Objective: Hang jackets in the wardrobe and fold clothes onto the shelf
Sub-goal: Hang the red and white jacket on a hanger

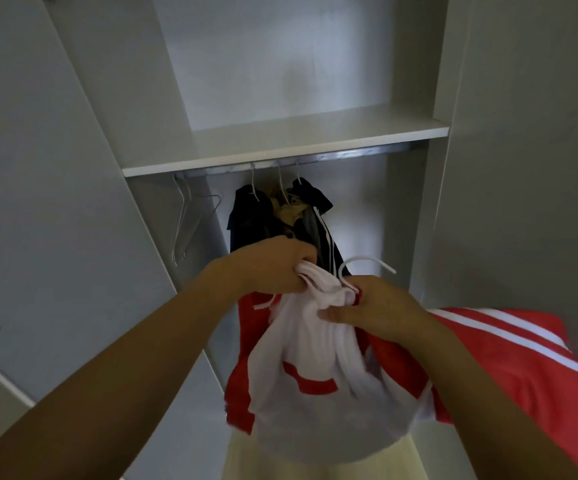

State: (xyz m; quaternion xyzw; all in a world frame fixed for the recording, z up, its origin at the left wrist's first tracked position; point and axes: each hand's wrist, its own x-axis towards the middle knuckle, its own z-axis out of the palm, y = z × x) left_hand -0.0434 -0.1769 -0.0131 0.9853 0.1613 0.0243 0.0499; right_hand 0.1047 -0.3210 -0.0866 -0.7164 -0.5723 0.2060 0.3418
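A red and white jacket hangs bunched in front of the open wardrobe, its red sleeve with white stripes spread to the right. My left hand grips the white collar at its top left. My right hand pinches the fabric just below a white hanger, whose hook sticks up between my hands. Behind them, dark jackets and a tan garment hang from the metal rail under the shelf.
Two bare wire hangers hang at the rail's left end. Grey wardrobe doors stand open on both sides. The rail's right half carries nothing. A pale floor panel lies at the bottom.
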